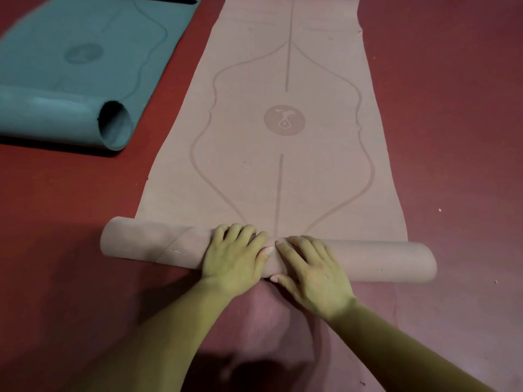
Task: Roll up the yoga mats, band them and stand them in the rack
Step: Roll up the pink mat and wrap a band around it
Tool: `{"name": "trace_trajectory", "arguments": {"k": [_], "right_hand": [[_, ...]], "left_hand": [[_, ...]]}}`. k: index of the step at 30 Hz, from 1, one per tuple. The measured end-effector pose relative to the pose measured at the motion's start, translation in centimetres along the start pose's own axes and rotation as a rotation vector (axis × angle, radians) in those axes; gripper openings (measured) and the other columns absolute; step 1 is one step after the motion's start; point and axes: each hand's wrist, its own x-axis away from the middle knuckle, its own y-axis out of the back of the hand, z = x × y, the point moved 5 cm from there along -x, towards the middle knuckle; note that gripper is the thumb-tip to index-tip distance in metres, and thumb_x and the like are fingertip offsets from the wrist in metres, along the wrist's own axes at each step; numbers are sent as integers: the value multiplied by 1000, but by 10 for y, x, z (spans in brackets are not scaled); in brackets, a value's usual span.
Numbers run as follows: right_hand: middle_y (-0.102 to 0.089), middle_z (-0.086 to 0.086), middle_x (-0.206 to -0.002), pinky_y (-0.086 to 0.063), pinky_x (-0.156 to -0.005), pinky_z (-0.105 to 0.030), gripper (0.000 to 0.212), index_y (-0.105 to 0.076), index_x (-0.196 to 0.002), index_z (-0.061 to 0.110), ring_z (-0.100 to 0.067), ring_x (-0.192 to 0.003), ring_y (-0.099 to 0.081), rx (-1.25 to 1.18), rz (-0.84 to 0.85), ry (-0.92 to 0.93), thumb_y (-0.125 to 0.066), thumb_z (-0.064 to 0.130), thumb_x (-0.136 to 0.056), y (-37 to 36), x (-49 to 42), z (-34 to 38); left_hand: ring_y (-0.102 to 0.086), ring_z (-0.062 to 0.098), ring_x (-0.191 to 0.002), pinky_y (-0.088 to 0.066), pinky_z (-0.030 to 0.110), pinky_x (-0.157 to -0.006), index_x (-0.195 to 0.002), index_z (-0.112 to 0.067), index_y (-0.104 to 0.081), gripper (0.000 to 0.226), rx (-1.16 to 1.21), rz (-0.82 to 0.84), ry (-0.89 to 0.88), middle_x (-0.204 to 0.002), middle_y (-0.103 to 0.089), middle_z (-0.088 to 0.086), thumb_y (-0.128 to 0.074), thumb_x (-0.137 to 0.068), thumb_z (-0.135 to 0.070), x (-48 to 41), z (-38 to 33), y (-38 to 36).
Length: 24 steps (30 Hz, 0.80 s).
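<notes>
- We log a teal mat [70,69] at far left on the red floor [70,193]. It is partly rolled, and the open end of its roll faces right.
- The tan mat [240,165] lies at centre, its flat length running away from us and bearing a printed outline and a round emblem.
- Its near end is wound into a roll [382,258] lying crosswise on the floor.
- The left hand [235,256] rests palm down on the roll's middle, fingers spread and draped over the top.
- The right hand [314,267] is just beside it, palm down, with its fingers flat on the roll and its thumb on the near side.
- Neither hand pinches anything.
- The roll's right end juts past the flat mat's edge.
</notes>
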Motion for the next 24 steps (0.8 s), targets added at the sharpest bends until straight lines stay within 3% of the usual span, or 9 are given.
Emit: {"name": "trace_trajectory", "arguments": {"k": [7,13,20,24], "right_hand": [[-65,-7,-119,-49,-97,-41,56,-66,-131,11,-30,-107,-61,-6,-45,-5,-64,54,-97,-2,-6,-5],[-65,-8,-118,-49,-96,-42,55,-66,-129,10,-31,-105,-61,-6,-18,-7,-63,53,-97,0,-14,-7],[-59,-10,-128,-48,-99,-47,61,-62,-133,11,-35,-117,-56,17,-10,-65,-60,60,-95,-2,-12,-8],[-62,-9,-123,-49,-95,-48,56,-63,-130,11,-34,-111,-58,2,-30,-73,-57,57,-98,-5,-17,-11]], "left_hand": [[-54,29,-108,-38,44,-92,-120,-21,-62,43,67,-117,10,-122,-60,5,-46,-92,-49,12,0,11],[-55,32,-102,-39,46,-87,-114,-19,-67,42,8,-137,-13,-113,-64,6,-47,-91,-49,8,-1,1],[-58,29,-93,-43,46,-82,-113,-21,-68,43,-21,-77,-23,-104,-65,1,-39,-95,-49,-12,6,-1],[-58,26,-101,-41,43,-87,-120,-21,-62,44,10,-102,-16,-115,-63,2,-40,-95,-49,-13,7,3]]}}
